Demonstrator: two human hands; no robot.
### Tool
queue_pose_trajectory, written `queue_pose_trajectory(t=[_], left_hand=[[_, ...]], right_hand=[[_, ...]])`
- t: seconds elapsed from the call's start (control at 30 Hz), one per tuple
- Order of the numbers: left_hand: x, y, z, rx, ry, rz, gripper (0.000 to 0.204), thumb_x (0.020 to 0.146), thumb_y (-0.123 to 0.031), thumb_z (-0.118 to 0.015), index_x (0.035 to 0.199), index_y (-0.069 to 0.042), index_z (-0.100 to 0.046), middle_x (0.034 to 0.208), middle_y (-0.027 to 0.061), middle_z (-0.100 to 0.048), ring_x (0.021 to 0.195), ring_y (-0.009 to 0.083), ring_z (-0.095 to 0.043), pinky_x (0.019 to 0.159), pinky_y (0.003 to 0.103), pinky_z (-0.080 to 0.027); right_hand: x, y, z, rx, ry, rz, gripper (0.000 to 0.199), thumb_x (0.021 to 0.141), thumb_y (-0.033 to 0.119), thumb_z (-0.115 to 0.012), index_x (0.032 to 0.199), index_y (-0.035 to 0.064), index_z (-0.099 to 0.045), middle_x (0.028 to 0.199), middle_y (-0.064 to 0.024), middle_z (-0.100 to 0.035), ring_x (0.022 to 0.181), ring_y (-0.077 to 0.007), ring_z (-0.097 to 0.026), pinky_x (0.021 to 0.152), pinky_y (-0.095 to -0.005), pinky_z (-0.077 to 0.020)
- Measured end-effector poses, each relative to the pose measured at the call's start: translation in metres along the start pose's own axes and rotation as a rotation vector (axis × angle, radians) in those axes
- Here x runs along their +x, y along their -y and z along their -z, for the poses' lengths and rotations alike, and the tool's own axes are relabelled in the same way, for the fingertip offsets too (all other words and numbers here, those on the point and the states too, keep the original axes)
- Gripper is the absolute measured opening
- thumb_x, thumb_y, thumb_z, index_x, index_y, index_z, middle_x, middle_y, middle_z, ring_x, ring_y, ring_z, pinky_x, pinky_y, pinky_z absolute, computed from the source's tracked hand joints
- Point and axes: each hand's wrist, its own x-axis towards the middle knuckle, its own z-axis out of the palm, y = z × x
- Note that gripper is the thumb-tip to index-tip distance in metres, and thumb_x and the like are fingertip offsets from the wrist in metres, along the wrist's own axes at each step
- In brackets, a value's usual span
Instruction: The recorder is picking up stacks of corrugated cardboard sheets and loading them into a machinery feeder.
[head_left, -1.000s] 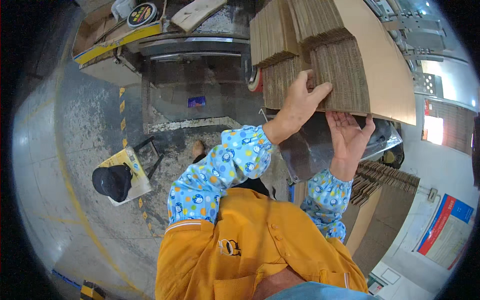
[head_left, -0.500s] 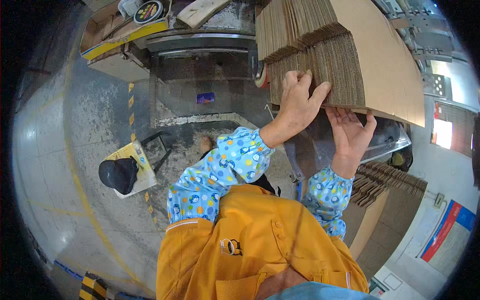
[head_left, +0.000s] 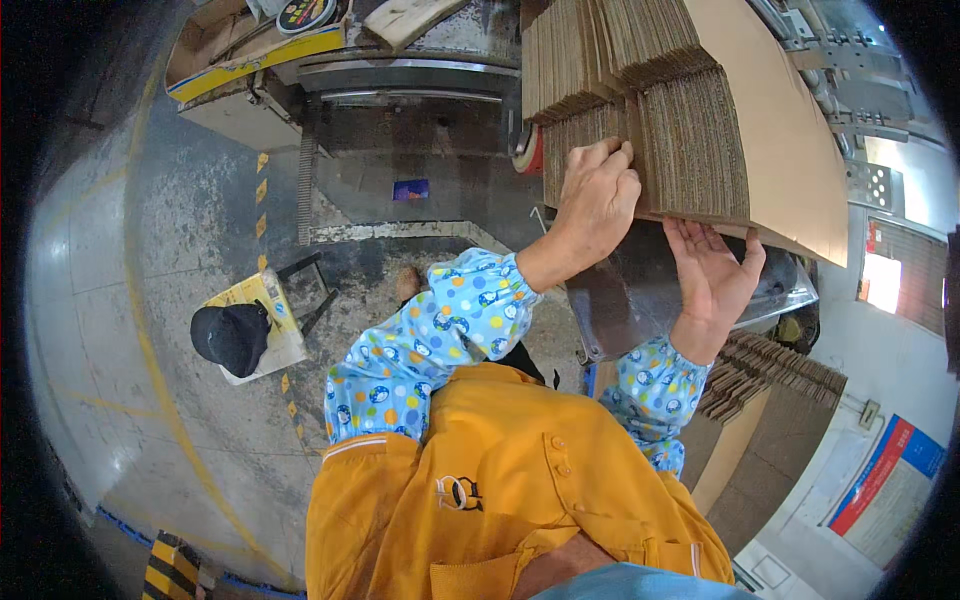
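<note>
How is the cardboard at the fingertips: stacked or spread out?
Stacked: the cardboard shows many edges packed closely side by side.

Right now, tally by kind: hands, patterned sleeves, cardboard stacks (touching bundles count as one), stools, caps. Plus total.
Hands: 2 (left hand, right hand)
Patterned sleeves: 2 (left sleeve, right sleeve)
Cardboard stacks: 2 (upper stack, lower-right stack)
Stools: 1 (stool)
Caps: 1 (dark cap)
Total: 8
</note>
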Motion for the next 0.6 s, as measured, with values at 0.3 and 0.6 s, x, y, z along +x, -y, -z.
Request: queue_pose_trajectory(t=[0.3, 0.6], left_hand=[[0.003, 0.003, -0.003, -0.062, 0.007, 0.014, 0.038, 0.092, -0.018, -0.046, 0.117, 0.007, -0.058, 0.124, 0.0235, -0.054, 0.115, 0.0380, -0.045, 0.101, 0.041, -0.034], [0.018, -0.001, 0.012, -0.399, 0.177, 0.281, 0.039, 0.089, -0.018, -0.052, 0.118, 0.008, -0.058, 0.119, 0.0179, -0.059, 0.112, 0.0277, -0.051, 0.098, 0.032, -0.037]], right_hand=[[0.002, 0.004, 0.004, 0.049, 0.096, -0.067, 0.096, 0.085, 0.035, -0.062, 0.140, -0.0160, -0.002, 0.143, -0.0298, -0.015, 0.141, -0.0428, -0.009, 0.116, -0.0589, -0.0093], [0.003, 0.003, 0.001, 0.060, 0.037, -0.036, 0.092, 0.087, 0.038, -0.059, 0.139, -0.0165, -0.006, 0.141, -0.0321, -0.017, 0.138, -0.0452, -0.013, 0.115, -0.0610, -0.0109]])
